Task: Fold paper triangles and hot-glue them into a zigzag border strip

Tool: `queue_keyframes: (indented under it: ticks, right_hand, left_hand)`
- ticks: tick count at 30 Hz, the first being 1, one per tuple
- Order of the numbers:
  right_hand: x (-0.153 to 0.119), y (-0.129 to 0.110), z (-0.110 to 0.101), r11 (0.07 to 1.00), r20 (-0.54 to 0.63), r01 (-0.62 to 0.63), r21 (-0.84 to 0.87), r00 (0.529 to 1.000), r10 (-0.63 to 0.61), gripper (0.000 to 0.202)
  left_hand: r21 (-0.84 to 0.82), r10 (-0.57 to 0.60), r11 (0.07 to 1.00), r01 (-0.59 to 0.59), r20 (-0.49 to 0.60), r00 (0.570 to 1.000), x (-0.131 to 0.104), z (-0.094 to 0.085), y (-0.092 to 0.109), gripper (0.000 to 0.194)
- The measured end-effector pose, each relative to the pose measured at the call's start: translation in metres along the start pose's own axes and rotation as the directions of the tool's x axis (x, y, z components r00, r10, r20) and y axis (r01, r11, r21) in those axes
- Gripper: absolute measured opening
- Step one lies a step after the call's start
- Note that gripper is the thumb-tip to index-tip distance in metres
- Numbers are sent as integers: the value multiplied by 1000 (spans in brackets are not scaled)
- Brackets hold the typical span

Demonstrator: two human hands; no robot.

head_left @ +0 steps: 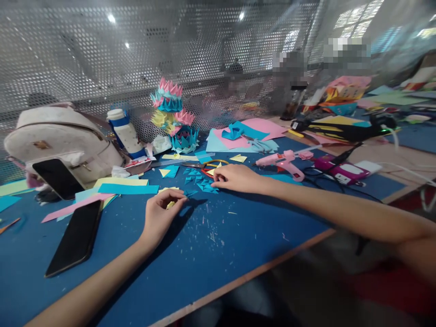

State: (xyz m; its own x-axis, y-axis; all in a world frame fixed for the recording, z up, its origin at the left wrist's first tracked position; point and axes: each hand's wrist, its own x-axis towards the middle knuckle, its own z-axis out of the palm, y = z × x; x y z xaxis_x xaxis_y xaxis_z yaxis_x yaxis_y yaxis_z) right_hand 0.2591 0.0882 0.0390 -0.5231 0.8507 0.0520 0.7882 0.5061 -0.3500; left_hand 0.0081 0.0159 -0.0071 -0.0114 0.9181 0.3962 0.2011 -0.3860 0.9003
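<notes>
My left hand point(163, 211) pinches a small folded blue paper piece point(190, 193) between thumb and fingertips, just above the blue tabletop. The fingers of my right hand point(231, 178) are curled together at the edge of a pile of small blue folded paper triangles point(194, 176); what they grip, if anything, is hidden. Scissors with orange-and-yellow handles point(208, 171) lie behind the pile, partly covered by my right hand. Beyond the pile stands a tiered paper ornament point(185, 140) of pink, blue and yellow points.
At left are a white backpack point(61, 131), a bottle point(126, 131), a leaning phone point(57, 177), a flat phone point(76, 238) and paper strips point(129, 188). At right lie a pink glue gun point(281, 162), cables and a purple box point(340, 169). Perforated metal point(102, 59) rises behind.
</notes>
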Motion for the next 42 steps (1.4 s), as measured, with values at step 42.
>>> queue_keyframes:
  ticks: [42]
  right_hand:
    - [-27, -25, 22, 825, -272, 227, 518, 958, -93, 12]
  left_hand:
    - [36, -64, 998, 58, 182, 981, 0, 7, 7, 8]
